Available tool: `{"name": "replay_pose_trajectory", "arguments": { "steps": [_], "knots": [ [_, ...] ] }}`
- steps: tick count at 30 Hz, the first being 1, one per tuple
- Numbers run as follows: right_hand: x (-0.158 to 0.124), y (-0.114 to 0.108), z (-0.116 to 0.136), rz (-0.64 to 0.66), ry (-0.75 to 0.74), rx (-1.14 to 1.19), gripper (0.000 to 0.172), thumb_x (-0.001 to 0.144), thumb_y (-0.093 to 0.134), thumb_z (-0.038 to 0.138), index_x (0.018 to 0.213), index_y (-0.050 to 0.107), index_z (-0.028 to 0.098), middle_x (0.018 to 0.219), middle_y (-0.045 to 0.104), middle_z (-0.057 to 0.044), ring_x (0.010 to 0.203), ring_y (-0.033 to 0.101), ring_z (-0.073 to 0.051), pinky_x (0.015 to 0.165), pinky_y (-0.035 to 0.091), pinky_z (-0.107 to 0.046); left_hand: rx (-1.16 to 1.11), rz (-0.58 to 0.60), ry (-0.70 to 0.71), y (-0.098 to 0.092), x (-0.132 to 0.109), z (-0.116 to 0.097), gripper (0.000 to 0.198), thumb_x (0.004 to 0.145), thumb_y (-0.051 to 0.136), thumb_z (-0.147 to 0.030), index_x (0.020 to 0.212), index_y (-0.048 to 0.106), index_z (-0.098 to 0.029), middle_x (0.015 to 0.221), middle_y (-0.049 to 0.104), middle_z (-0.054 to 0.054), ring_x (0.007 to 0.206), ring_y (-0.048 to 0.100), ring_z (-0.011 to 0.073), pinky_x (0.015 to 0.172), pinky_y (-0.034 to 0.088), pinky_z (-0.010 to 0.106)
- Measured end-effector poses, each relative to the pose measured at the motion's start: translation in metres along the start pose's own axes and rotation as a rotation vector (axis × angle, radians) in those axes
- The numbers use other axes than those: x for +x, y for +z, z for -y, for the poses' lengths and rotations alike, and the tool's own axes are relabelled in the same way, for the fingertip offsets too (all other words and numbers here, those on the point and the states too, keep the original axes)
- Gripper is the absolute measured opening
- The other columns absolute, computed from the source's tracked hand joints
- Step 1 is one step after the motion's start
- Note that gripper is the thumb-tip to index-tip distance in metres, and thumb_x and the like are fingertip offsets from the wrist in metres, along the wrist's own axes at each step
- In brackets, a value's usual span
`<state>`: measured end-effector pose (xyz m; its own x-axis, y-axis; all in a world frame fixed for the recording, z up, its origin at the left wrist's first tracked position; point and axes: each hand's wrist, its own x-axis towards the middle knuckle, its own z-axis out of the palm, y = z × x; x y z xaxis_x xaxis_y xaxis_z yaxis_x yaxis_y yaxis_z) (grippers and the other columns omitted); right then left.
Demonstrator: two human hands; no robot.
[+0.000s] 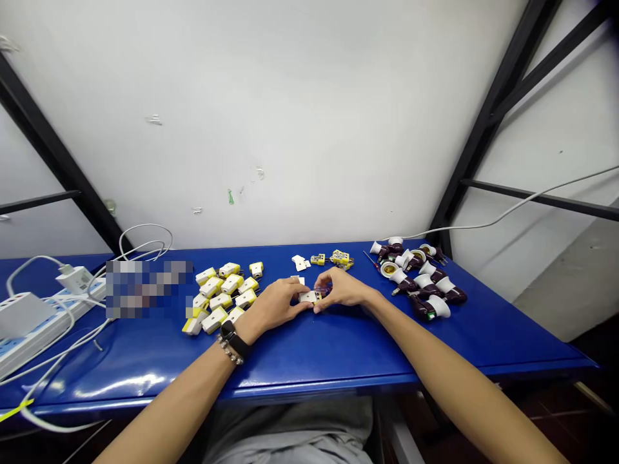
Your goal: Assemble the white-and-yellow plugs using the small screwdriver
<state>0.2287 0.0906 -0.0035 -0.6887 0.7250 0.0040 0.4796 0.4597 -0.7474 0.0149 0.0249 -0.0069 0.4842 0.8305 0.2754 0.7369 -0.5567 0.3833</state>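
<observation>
Both my hands meet over the middle of the blue table (pixel 314 361). My left hand (pixel 273 306) and my right hand (pixel 341 289) pinch the same small white and yellow plug adapter (pixel 309 296) between their fingertips, just above the tabletop. A watch and a bead bracelet sit on my left wrist. A pile of several white and yellow plug adapters (pixel 222 293) lies to the left of my left hand. Loose white and yellow adapter parts (pixel 333 259) lie beyond my hands.
A heap of dark maroon and white lamp sockets (pixel 420 280) lies at the right, with a white cable running off along the wall. At the far left are a white power strip (pixel 29 332), a charger (pixel 75 278) and looped white cables. Black metal frame bars flank the wall.
</observation>
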Motion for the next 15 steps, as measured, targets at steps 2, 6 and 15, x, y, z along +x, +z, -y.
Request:
{"name": "replay_pose_trajectory", "arguments": {
  "steps": [2, 6, 15],
  "knots": [
    [0.0004, 0.0011, -0.0005, -0.007, -0.002, 0.002, 0.048, 0.05, 0.091, 0.048, 0.077, 0.07, 0.014, 0.071, 0.063, 0.001, 0.068, 0.053, -0.014, 0.06, 0.037, -0.025, -0.077, -0.04, 0.01, 0.0009, 0.0007, 0.0029, 0.025, 0.091, 0.066, -0.036, 0.107, 0.075, -0.019, 0.092, 0.071, 0.006, 0.078, 0.063, 0.0172, 0.074, 0.048, 0.027],
    [0.0008, 0.0027, -0.0008, -0.013, -0.002, 0.006, 0.05, 0.049, 0.091, 0.048, 0.078, 0.071, 0.013, 0.071, 0.062, 0.002, 0.068, 0.052, -0.014, 0.06, 0.037, -0.025, -0.167, -0.078, 0.021, 0.0014, 0.0008, 0.0063, 0.024, 0.088, 0.07, -0.035, 0.105, 0.076, -0.019, 0.093, 0.074, 0.005, 0.081, 0.065, 0.0171, 0.073, 0.049, 0.026],
    [0.0008, 0.004, -0.0031, -0.022, -0.029, 0.002, 0.048, 0.052, 0.09, 0.048, 0.082, 0.074, 0.014, 0.074, 0.066, 0.0, 0.072, 0.057, -0.016, 0.063, 0.039, -0.026, -0.233, -0.085, -0.006, 0.0057, 0.0, 0.0092, 0.024, 0.085, 0.073, -0.037, 0.101, 0.077, -0.019, 0.088, 0.076, 0.004, 0.076, 0.066, 0.0165, 0.071, 0.05, 0.026]
  ]
}}
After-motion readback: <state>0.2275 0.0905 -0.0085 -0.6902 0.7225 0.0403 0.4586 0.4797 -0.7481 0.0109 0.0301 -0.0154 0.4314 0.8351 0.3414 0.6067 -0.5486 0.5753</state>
